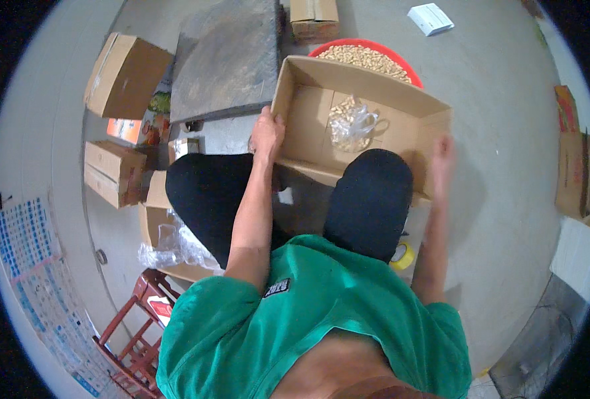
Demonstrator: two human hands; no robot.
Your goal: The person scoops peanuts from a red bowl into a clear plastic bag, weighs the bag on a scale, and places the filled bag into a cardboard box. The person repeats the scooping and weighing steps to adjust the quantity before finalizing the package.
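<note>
An open cardboard box (308, 120) lies in front of my knees, its near edge partly hidden by my right knee. Inside it sits a clear plastic bag of peanuts (351, 130) with its handles bunched on top. My left hand (266, 135) is closed on the box's left wall, with some fingers out of sight behind it. At the box's right wall is my right hand (443, 154), smeared by motion. Whether its fingers grip the cardboard cannot be made out.
Behind the box stands a red basin (411, 71) heaped with peanuts. A grey slab (225, 60) is at the far left, near several cardboard boxes (125, 80). Yellow tape (403, 256) lies by my right thigh. A red stool (142, 319) stands at lower left.
</note>
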